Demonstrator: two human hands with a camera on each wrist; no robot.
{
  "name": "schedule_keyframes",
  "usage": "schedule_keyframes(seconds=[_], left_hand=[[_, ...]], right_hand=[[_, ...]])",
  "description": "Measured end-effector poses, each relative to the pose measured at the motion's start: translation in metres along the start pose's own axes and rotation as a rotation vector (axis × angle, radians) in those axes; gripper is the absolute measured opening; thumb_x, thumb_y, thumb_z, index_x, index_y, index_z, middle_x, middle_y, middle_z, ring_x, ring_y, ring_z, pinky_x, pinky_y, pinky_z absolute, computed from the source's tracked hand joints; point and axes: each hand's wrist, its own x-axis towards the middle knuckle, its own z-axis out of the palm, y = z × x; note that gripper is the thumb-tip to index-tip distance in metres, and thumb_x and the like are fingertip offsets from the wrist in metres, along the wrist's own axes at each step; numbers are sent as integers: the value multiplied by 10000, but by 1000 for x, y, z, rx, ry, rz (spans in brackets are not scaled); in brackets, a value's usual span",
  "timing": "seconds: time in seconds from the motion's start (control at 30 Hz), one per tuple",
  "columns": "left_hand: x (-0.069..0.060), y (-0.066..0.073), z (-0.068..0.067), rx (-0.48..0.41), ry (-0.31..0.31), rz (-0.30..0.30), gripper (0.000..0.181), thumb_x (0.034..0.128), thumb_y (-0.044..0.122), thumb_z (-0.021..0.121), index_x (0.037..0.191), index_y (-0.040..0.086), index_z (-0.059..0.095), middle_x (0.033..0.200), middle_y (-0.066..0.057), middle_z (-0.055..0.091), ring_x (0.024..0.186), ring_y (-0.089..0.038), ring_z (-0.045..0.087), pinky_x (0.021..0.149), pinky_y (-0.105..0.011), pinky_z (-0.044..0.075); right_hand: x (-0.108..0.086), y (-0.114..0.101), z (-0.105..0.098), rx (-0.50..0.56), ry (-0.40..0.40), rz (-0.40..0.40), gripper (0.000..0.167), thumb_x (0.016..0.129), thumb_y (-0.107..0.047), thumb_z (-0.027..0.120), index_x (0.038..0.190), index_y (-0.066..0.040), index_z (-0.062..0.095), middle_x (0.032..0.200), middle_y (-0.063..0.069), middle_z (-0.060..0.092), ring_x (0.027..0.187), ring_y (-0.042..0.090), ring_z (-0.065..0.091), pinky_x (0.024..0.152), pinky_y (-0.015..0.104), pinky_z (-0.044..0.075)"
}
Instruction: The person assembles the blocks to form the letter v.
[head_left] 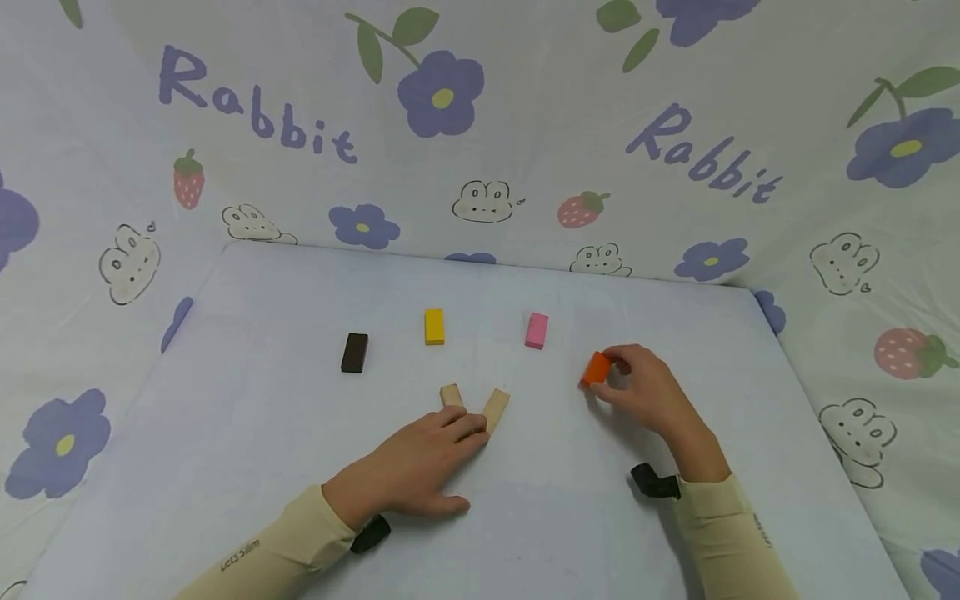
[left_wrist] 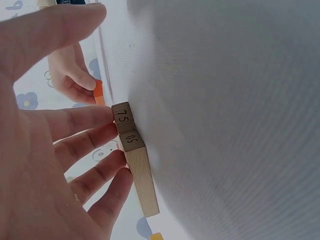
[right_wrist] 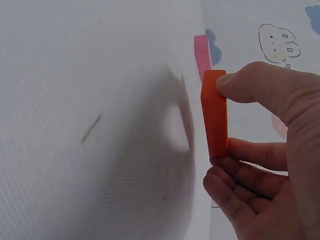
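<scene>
My right hand (head_left: pixel 651 393) pinches an orange block (head_left: pixel 596 368) between thumb and fingers at the right of the white table. In the right wrist view, the thumb lies on one end of that block and fingers on the other; its shadow falls on the tabletop. Two plain wooden blocks lie in a V shape: a left one (head_left: pixel 451 395) and a right one (head_left: pixel 496 408). Over their near ends rests my left hand (head_left: pixel 420 462), thumb spread away. The left wrist view shows its extended fingertips touching the wooden blocks (left_wrist: pixel 142 175), whose end faces carry dark numbers.
A dark brown block (head_left: pixel 355 352), a yellow block (head_left: pixel 434 327) and a pink block (head_left: pixel 536 331) lie apart in a curve beyond the hands. Behind the white table (head_left: pixel 555 533) hangs a printed cloth (head_left: pixel 525 100) with flowers and rabbits.
</scene>
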Motion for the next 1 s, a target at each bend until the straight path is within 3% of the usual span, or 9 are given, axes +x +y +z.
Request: schedule_keyframes(seconds=[1.0], left_hand=[[0,-2,3,14,-29,-6,808,920,553,813,1527,72,584,1542,-64,523,1401,-256,463,1170,-412,430]], right_hand=[[0,-29,11,-11,9,-88,575,943,-239,849,1401,29,628,1334,209,648,1174,388,622,1011,569,548]])
